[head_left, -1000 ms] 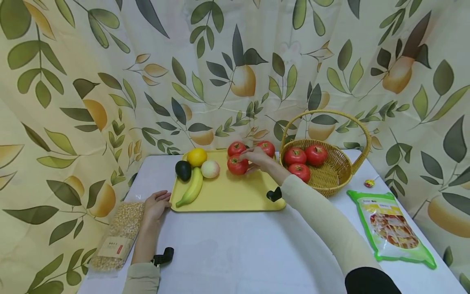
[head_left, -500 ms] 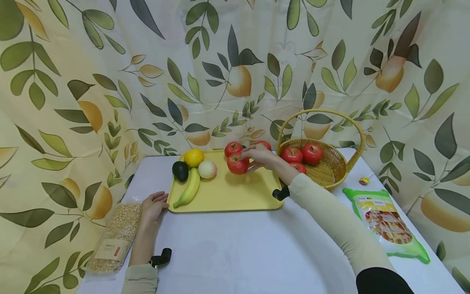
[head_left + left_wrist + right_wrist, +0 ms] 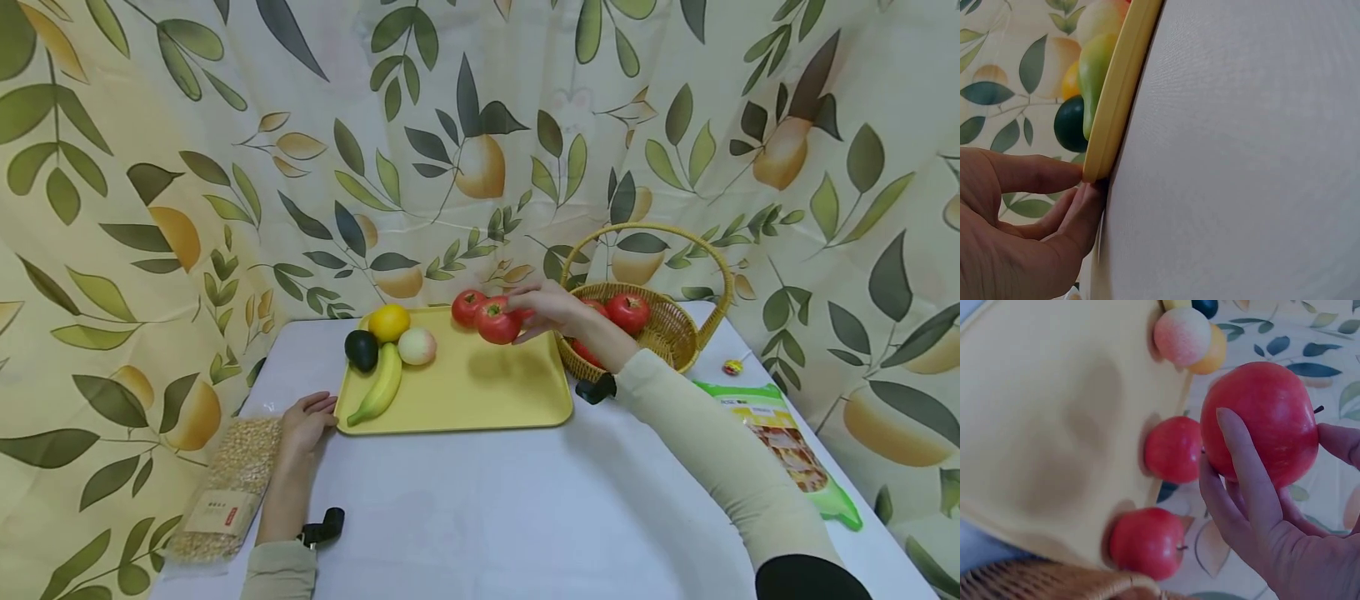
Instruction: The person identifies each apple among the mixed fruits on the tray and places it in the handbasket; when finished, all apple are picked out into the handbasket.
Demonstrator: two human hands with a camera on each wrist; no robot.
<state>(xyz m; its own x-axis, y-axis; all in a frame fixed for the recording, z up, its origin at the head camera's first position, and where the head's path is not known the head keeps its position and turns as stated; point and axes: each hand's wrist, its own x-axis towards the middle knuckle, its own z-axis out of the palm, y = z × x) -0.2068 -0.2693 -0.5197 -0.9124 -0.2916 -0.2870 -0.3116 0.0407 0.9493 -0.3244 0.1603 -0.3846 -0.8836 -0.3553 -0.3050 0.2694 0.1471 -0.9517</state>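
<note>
Gripping a red apple [image 3: 496, 322], the right hand [image 3: 551, 307] holds it up over the yellow tray [image 3: 465, 392], a shadow falling on the bare surface below. On the tray's left side I can see a lemon [image 3: 389, 322], a dark avocado [image 3: 362, 351], a banana [image 3: 378, 387] and a pale, pink-flushed peach [image 3: 417, 346], all bunched closely together. Along the far edge sit two more red apples [image 3: 468, 308], the right-hand one mostly behind the hand.

Just beside the tray's right end stands a woven golden basket [image 3: 678, 333] with a tall looped handle; three red apples show in its left part, some partly covered by the forearm. Close up, the apple in the grasp is glossy, deep red and rounded, with a short dark stem pointing toward the thumb and fingers spread around the other side.

The left hand [image 3: 307, 421] pinches the tray's near left corner. Well apart on the white cloth [image 3: 465, 517] lie a bag of pale kernels [image 3: 232, 492] and a green-edged packet [image 3: 787, 446].
</note>
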